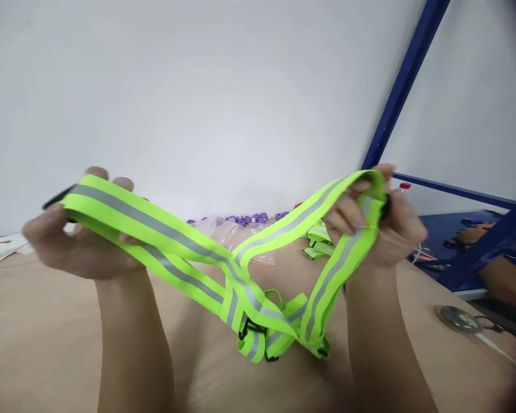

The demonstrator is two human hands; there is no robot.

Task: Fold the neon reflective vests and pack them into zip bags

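At nine and three o'clock, I see left hand (97, 256) and right hand (398, 232) gripping the green harness (250, 291), its straps (333, 275) sagging toward six.

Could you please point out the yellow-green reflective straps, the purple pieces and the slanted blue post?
Yellow-green reflective straps (249, 293): head view, on a strap's grey stripe.
Purple pieces (248, 219): head view, on one piece in the row.
Slanted blue post (403, 86): head view, about midway along its visible length.
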